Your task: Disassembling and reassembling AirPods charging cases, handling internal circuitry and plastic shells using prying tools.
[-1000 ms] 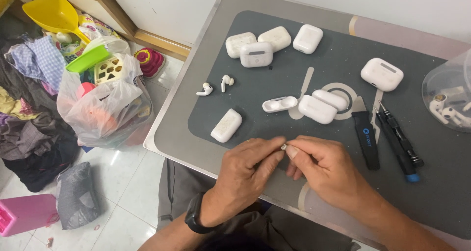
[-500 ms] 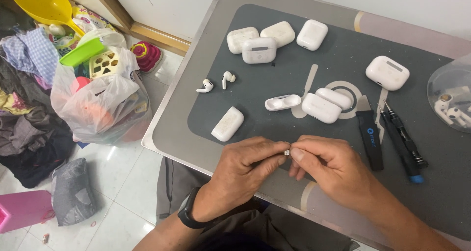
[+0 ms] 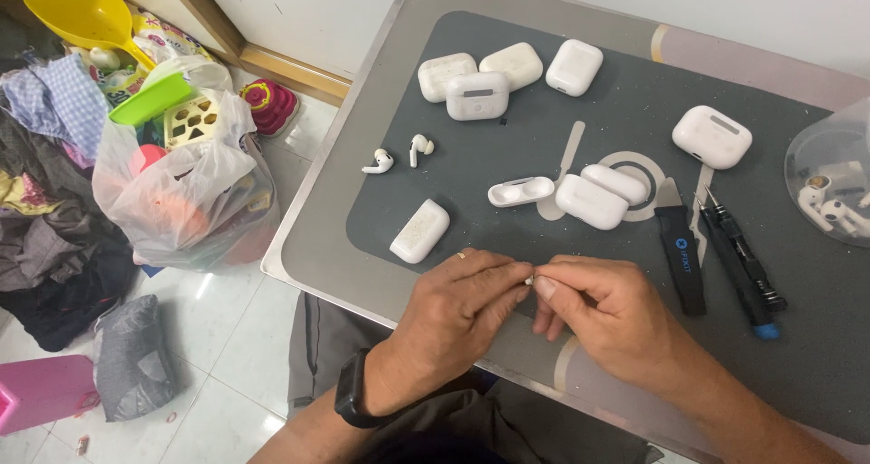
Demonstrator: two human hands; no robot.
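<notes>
Grey table (image 3: pixel 362 201) with a dark work mat (image 3: pixel 634 111) on it, white tiled floor to my left, cluttered with a plastic bag of toys (image 3: pixel 181 188), a yellow scoop (image 3: pixel 77 11) and piles of cloth (image 3: pixel 45 210).

My left hand (image 3: pixel 458 314) and right hand (image 3: pixel 607 314) meet at the near edge of the table, fingertips pinched together on one tiny white part (image 3: pixel 529 280). Both hands are closed tight around it, thumb against forefinger on each side; most of the part is hidden, so I can't tell what it is. Black watch (image 3: pixel 349 391) on my left wrist, ring on a left finger.

On the mat beyond my hands: a white earbud case (image 3: pixel 420 231) lying nearest my left hand, two loose earbuds (image 3: pixel 399 154) further out, and a cluster of four white cases (image 3: pixel 494 74) at the far side. An opened case shell (image 3: pixel 520 191) sits just beside two more cases (image 3: pixel 598 192) near mid-mat. Another case (image 3: pixel 711 136) lies to the right. A black pry tool (image 3: pixel 681 257) and black screwdriver (image 3: pixel 739 260) lie side by side near my right hand. A clear tub (image 3: pixel 829 178) with earbuds inside is at the right edge.
</notes>
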